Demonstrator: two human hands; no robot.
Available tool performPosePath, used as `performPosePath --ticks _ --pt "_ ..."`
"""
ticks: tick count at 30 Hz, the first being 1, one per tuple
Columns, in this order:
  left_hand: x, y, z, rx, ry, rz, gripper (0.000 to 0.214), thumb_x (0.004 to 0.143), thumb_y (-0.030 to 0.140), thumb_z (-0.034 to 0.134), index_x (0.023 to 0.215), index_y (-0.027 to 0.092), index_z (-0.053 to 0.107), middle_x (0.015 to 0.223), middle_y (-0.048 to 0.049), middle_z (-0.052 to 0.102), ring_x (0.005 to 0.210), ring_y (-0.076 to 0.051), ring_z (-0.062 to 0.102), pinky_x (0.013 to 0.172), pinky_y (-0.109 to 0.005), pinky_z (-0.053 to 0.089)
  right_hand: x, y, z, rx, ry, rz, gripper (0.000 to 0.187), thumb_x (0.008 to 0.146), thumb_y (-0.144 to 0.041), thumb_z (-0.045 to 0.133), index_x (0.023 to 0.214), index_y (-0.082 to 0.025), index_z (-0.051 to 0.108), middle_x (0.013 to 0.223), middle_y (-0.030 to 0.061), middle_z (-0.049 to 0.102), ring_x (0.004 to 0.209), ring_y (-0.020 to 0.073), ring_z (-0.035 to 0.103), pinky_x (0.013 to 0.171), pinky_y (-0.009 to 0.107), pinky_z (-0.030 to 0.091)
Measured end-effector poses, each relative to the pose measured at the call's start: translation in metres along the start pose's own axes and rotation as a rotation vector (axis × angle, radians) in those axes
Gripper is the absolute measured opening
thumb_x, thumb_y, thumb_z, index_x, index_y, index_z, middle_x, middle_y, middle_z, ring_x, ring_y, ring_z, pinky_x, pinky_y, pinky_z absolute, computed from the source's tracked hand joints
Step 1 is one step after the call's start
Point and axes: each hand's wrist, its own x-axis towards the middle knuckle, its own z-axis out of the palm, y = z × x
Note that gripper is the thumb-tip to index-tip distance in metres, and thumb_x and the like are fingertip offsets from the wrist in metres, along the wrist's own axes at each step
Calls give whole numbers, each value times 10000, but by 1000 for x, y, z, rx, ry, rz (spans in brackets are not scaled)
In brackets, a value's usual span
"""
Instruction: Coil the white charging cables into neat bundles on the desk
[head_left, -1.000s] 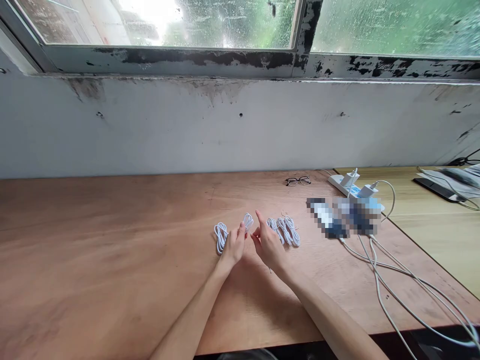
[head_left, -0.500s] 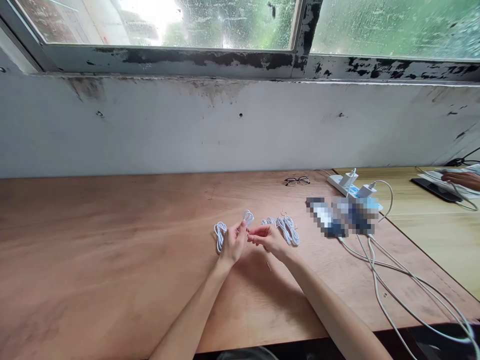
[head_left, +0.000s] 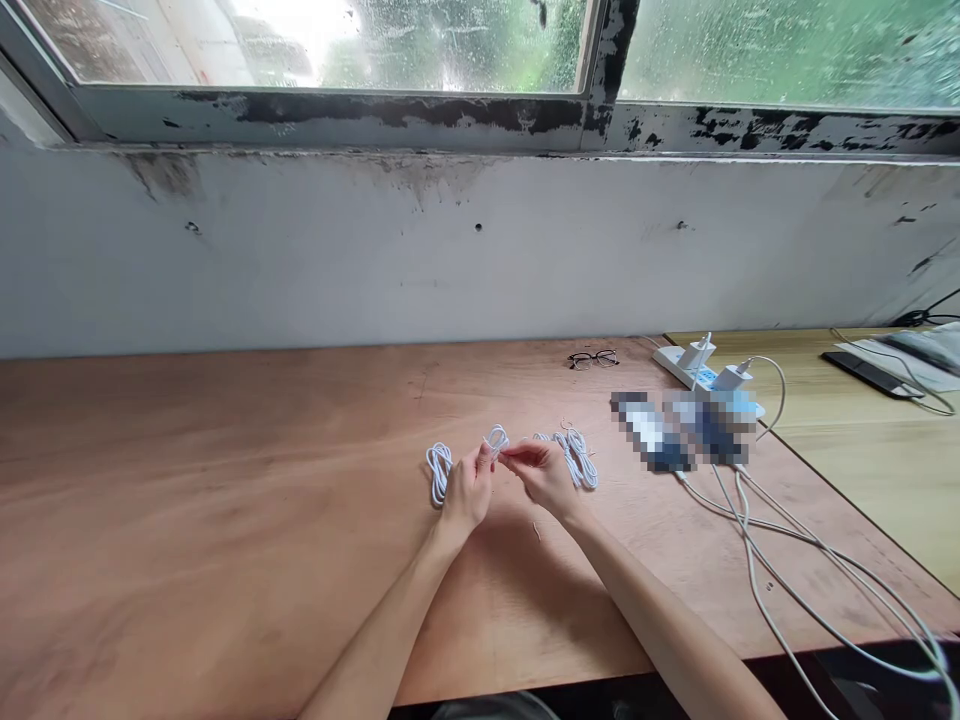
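My left hand point(head_left: 466, 492) grips a small coiled white cable point(head_left: 495, 439) that sticks up above its fingers. My right hand point(head_left: 541, 475) reaches across, its fingertips pinching at that same coil. Another white cable coil point(head_left: 439, 472) lies on the plywood table point(head_left: 225, 500) just left of my left hand. Right of my right hand, a further coil point(head_left: 579, 460) rests on the wood, with part of another point(head_left: 544, 437) mostly hidden behind my fingers. A tiny pale scrap point(head_left: 536, 531) lies below my hands.
Black glasses point(head_left: 592, 359) lie near the wall. A white power strip point(head_left: 679, 365) holds white chargers, beside pixelated blurred items point(head_left: 675, 430). White cables point(head_left: 810, 570) trail over the table's front edge. A lighter table at right holds a dark tablet point(head_left: 868, 373).
My right hand has moved left, from a raised pointing finger to a pinch on the held coil. A co-worker's hand, seen at the far right half a second ago, has gone from view.
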Motion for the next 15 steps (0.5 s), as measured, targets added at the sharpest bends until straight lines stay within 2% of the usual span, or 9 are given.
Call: performPosePath --ticks 2,4,8,12,15 --pt "-1 1 0 63 3 26 450 908 419 225 617 189 479 548 -6 501 525 -142 445 533 -250 294 0 -2 1 -11 26 -29 323 638 -498 694 652 -178 652 635 53 644 594 172 593 484 274 471" --pt "-1 1 0 126 3 73 412 906 400 254 642 189 489 568 -14 521 533 -148 460 535 -253 277 0 -4 1 -20 41 7 347 628 -505 701 684 -172 619 616 43 624 557 159 577 442 259 449" --pt "-2 1 0 268 15 133 358 910 347 282 688 184 510 627 -44 576 595 -174 517 562 -265 275 1 -6 -4 9 56 99 480 595 -485 731 890 -183 503 593 -5 608 491 127 544 405 223 407" --pt "-3 -1 1 358 39 148 382 928 311 233 729 178 531 711 -82 624 666 -195 555 597 -275 293 2 -3 -7 -25 78 56 523 623 -439 719 978 -190 426 592 -24 609 515 123 552 470 225 434" --pt "-3 -2 1 377 41 130 423 931 357 221 725 182 546 716 -91 630 666 -201 558 586 -273 285 0 -3 -7 -88 76 52 520 658 -417 685 1030 -186 405 598 -34 586 479 114 527 423 211 402"
